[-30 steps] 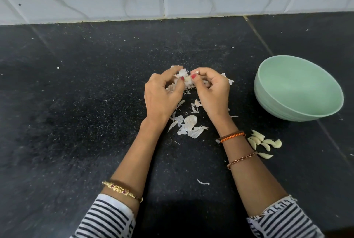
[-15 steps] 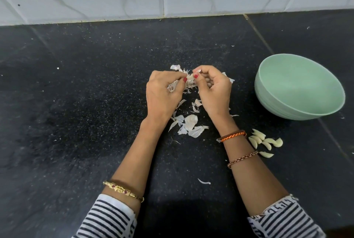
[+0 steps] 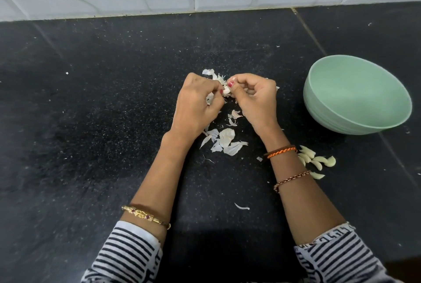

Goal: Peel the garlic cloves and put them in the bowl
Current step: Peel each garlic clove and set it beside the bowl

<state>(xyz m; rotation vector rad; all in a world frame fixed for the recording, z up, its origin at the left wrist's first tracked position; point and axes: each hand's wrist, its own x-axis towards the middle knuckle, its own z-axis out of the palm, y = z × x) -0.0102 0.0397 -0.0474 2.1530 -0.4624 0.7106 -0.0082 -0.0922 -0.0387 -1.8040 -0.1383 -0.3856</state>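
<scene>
On the black stone counter (image 3: 91,123), the left hand (image 3: 193,107) sat with its fingers curled around a garlic piece (image 3: 226,91), pinching it against the thumb, seemingly to keep it steady while the skin was worked loose. Just right of it, the right hand (image 3: 255,98) met the same piece, thumb and forefinger nipped on its papery skin, probably to tear it away. Loose garlic skins (image 3: 225,141) lay on the counter below and between the wrists, dropped where they fell. Further right, beside the right wrist, a small heap of peeled cloves (image 3: 316,159) waited on the counter, likely for a single transfer. At far right the green bowl (image 3: 355,123) showed nothing inside, near enough to reach
</scene>
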